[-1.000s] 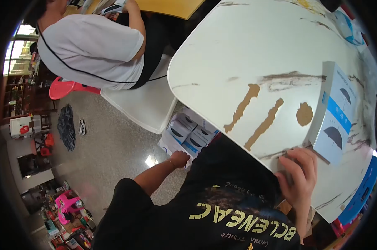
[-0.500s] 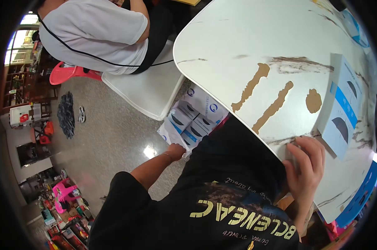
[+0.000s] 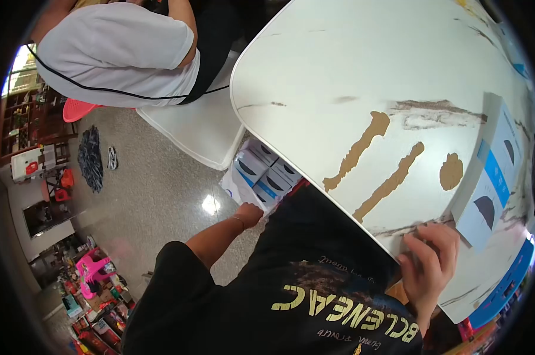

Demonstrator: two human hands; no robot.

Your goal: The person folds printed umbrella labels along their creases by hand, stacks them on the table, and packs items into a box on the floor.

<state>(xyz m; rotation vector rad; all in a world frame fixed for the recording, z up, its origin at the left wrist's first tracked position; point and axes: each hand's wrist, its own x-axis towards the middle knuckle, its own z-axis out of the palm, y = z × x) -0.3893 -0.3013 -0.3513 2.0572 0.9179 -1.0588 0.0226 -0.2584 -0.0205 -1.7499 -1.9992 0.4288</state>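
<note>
My left hand (image 3: 249,215) is closed on the near edge of a white printed carton (image 3: 235,188), which sits low beside the table. Inside it are several small white boxes (image 3: 271,179) with dark dome-shaped pictures and a blue band. The table's corner covers part of the carton. My right hand (image 3: 432,258) rests at the near edge of the white marbled table (image 3: 303,77), its fingers bent and apart, with nothing held. Just beyond its fingertips, a white-and-blue box (image 3: 491,177) with similar dome pictures lies on the tabletop.
A person in a white shirt (image 3: 117,50) sits on a white seat (image 3: 199,133) beside the table. Brown worn patches (image 3: 391,183) mark the tabletop. A dark heap of cloth (image 3: 91,158) and a pink stool (image 3: 93,269) stand out on the grey floor.
The view has shifted, so the table and its box appear lower, and more of the carton is behind the table corner. Both hands keep about the same hold and pose.
</note>
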